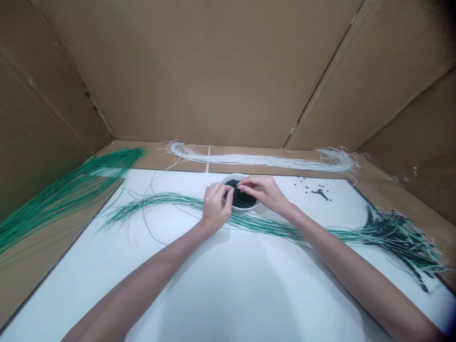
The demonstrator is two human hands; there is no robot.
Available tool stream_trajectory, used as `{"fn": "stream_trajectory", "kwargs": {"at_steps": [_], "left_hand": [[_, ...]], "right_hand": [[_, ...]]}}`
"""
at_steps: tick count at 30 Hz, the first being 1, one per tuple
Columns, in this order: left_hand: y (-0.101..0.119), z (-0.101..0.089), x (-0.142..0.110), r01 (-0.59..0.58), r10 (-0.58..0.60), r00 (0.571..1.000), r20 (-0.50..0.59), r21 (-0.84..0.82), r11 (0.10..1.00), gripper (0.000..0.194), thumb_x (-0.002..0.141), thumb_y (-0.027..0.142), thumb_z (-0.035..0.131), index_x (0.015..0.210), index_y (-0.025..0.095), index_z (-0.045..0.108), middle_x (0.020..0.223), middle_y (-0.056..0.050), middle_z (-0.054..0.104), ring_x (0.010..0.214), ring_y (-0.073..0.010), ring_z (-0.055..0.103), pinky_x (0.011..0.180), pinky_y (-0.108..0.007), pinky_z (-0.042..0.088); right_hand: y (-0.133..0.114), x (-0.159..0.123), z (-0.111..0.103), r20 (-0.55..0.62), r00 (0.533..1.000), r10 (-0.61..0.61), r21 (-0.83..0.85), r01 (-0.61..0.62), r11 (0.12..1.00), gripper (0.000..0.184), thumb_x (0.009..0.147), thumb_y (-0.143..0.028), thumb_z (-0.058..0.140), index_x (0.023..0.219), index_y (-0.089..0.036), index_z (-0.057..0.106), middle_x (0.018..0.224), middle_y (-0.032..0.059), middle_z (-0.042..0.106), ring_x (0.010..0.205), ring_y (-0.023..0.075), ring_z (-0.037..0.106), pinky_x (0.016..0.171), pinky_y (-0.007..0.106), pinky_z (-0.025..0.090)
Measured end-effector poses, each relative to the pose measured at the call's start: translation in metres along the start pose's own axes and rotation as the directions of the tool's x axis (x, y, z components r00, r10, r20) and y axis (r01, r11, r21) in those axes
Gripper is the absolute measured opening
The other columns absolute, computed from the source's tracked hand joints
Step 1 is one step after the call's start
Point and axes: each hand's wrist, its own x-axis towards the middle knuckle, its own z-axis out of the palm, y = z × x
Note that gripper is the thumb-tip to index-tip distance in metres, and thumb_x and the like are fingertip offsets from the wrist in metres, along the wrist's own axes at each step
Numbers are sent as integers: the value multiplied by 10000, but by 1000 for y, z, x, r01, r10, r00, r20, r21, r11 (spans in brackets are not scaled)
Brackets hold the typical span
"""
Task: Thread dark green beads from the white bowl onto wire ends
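Observation:
A white bowl [257, 205] full of small dark green beads [243, 199] stands near the middle of the board. Over its left side, my left hand [216, 203] is closed in a pinch, thumb against forefinger. My right hand [265, 191] pinches too, from the bowl's right side, its fingertips close to those of the left. Whatever lies between the fingertips is too small to make out. Beneath both forearms runs a long bundle of green strands [263, 224]. Its right end carries rows of dark beads [395, 237] and pale tips.
White strands [249, 160] lie bundled along the back. A thicker bunch of green strands [71, 185] rests at the left. Loose dark beads [320, 193] are scattered right of the bowl. One thin strand [144, 209] loops across the white board [221, 294]. Cardboard walls [199, 71] rise behind and beside.

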Motion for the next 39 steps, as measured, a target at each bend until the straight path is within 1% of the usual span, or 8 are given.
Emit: {"fn": "stream_trajectory", "kwargs": {"at_steps": [2,6,10,12,15,18,21,39], "left_hand": [[0,0,0,32,-32,999,3,-5,999,124,826,208,421,741,172,504,650,-6,492,660,-134,435,667,-270,335],[-1,0,1,104,-103,995,10,-24,994,155,834,236,417,720,171,500,640,1,461,646,-128,419,662,-263,337],[-2,0,2,171,-171,985,12,-91,981,157,842,245,406,755,170,513,679,-2,471,664,-122,433,653,-245,350],[-1,0,2,190,-189,982,19,-135,973,158,847,236,393,784,170,522,729,-12,496,688,-119,453,649,-234,360],[-1,-1,1,199,-197,980,31,-182,963,168,851,219,377,809,169,532,782,-23,528,726,-120,481,653,-225,370],[-2,-1,0,218,-217,976,26,-212,953,168,853,217,369,813,166,523,793,-26,544,744,-122,497,664,-226,377],[-1,-1,0,234,-234,972,24,-231,944,164,856,228,364,808,165,507,780,-22,544,736,-120,503,667,-226,382],[-1,-1,-1,142,-144,990,5,-182,973,148,846,228,382,794,165,505,747,-21,510,703,-121,464,667,-236,374]], "right_hand": [[1,1,-1,15,999,28,38,-28,999,188,733,-293,557,806,-153,659,777,40,658,646,121,572,618,231,449],[9,2,-2,10,989,149,265,-147,953,276,674,-323,620,877,-136,632,664,26,643,511,95,548,527,222,467],[13,3,-1,-19,968,250,389,-223,894,262,579,-341,690,682,-107,630,529,16,605,427,96,536,442,215,466],[10,4,-2,-5,958,288,413,-261,873,260,556,-331,705,660,-100,646,512,24,611,446,109,561,473,227,490],[4,5,-3,48,941,335,459,-319,829,274,562,-299,705,749,-102,672,603,47,660,557,135,617,597,258,525],[1,5,-4,94,936,339,524,-336,783,266,580,-267,695,795,-113,670,703,60,680,645,144,636,668,273,528],[1,4,-2,102,941,323,564,-323,760,230,591,-257,687,771,-116,661,706,59,677,643,142,635,630,263,533],[10,3,0,125,953,277,629,-292,720,212,619,-239,684,798,-131,656,730,53,677,647,123,630,611,227,529]]}}
